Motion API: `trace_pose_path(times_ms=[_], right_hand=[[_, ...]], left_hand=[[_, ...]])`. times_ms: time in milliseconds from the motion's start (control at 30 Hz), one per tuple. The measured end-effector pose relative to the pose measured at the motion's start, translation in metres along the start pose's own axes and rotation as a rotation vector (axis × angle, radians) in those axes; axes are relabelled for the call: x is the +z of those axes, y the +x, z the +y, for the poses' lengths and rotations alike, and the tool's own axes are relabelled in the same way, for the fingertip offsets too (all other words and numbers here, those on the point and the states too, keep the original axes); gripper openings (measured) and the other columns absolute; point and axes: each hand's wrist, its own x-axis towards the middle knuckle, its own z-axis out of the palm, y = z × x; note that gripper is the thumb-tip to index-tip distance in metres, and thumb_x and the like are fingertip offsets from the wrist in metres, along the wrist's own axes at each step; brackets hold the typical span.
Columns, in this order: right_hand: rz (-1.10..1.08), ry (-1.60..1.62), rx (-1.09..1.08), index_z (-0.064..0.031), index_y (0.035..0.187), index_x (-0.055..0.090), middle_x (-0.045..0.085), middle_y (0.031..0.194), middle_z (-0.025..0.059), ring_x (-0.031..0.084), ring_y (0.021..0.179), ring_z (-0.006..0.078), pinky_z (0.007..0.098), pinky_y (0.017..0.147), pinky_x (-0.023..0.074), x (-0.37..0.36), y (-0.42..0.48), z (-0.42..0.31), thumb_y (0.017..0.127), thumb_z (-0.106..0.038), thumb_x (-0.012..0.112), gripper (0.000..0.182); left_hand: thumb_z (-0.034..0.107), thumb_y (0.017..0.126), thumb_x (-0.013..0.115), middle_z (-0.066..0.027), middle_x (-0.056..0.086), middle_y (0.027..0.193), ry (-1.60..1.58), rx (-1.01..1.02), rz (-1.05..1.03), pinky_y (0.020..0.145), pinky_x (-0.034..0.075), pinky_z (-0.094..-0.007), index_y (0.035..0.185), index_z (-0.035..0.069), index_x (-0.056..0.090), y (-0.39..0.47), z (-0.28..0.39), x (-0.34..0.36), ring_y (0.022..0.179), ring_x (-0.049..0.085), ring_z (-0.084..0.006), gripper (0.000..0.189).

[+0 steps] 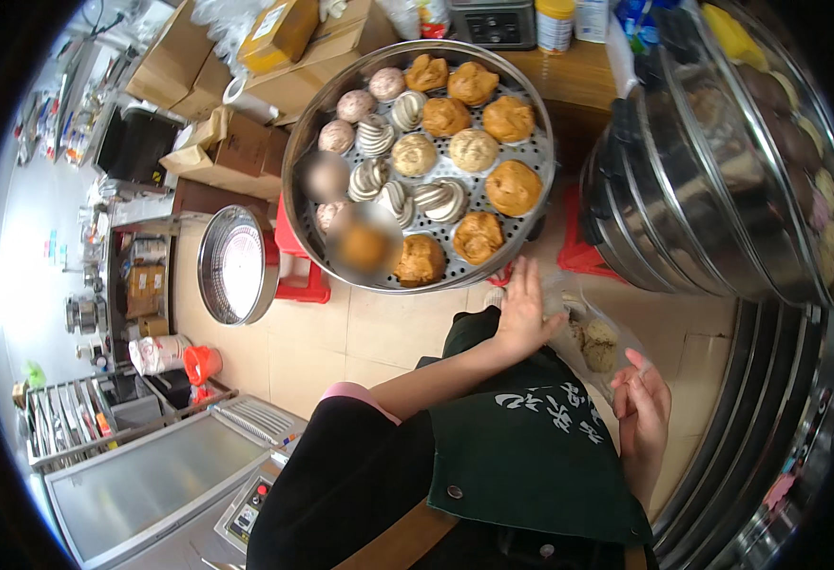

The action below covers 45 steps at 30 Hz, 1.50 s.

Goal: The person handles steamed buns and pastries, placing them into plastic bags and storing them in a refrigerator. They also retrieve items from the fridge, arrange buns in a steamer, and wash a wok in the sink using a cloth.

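My left hand (522, 313) is spread flat beside the near rim of a large round metal steamer tray (417, 286), its thumb close to a clear plastic bag (620, 338). The bag holds pale, speckled buns (598, 345). At the right, my right hand (641, 399) has its fingers bent around the bag's near edge. On the perforated tray sit several brown buns (513, 187), pale buns (474, 149), striped twisted rolls (442, 199) and pinkish speckled buns (336, 136). Two spots at the tray's left are blurred.
Stacked metal steamers (695, 178) holding more buns stand at the right. The tray rests over a red plastic stool (303, 285); a perforated steamer basket (238, 267) is left of it. Cardboard boxes (246, 149) lie at the upper left, and a wooden table (573, 75) is behind.
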Motion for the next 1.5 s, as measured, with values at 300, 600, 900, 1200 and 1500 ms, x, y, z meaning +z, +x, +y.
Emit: trace_pose_path(times_ms=[300,600,900,1200,1500], right_hand=[[0.110,-0.061,-0.122,0.0004,0.111,0.047,0.056,0.084,0.0090,0.046,0.056,0.0078,0.0185,0.051,0.0355,-0.088,-0.043,0.001,0.083,-0.011,0.050,0.031],[0.199,-0.051,-0.230,0.0005,0.106,0.051,0.056,0.097,0.0081,0.053,0.089,0.0121,0.0246,0.078,0.0416,-0.143,-0.065,0.038,0.085,-0.019,0.051,0.029],[0.521,-0.815,-0.737,-0.0009,0.118,0.039,0.045,0.114,0.0165,0.044,0.106,0.0285,0.0373,0.089,0.0360,-0.220,-0.126,0.029,0.067,-0.033,0.069,0.067],[0.753,-0.995,-0.542,-0.0063,0.114,0.042,0.042,0.110,0.0191,0.038,0.108,0.0343,0.0458,0.095,0.0231,-0.289,-0.130,0.086,0.061,-0.038,0.067,0.066],[1.093,-0.554,-0.836,-0.0032,0.098,0.050,0.048,0.103,0.0168,0.046,0.096,0.0319,0.0395,0.085,0.0352,-0.336,-0.216,0.018,0.068,-0.006,0.055,0.031]], left_hand=[[0.018,0.079,0.058,-0.0068,0.058,0.066,-0.603,-0.525,-0.432,0.060,0.042,-0.0254,0.082,-0.001,0.057,-0.001,0.012,0.034,0.062,0.053,-0.0127,0.019],[0.012,0.082,0.056,-0.0033,0.056,0.093,-1.016,-0.101,-1.008,0.069,0.043,-0.0222,0.106,0.001,0.049,-0.076,0.155,0.070,0.078,0.052,-0.0098,0.027],[0.004,0.079,0.057,-0.0027,0.054,0.079,-0.492,0.323,-0.902,0.066,0.041,-0.0225,0.085,-0.001,0.058,-0.094,0.237,0.103,0.074,0.051,-0.0089,0.008],[-0.004,0.081,0.050,-0.0083,0.053,0.097,-0.861,0.436,-1.449,0.078,0.045,-0.0278,0.101,-0.002,0.051,-0.151,0.389,0.094,0.088,0.056,-0.0161,0.020],[-0.006,0.084,0.044,-0.0066,0.050,0.100,-1.032,0.636,-1.628,0.079,0.042,-0.0262,0.108,0.000,0.046,-0.143,0.486,0.174,0.091,0.053,-0.0149,0.026]])
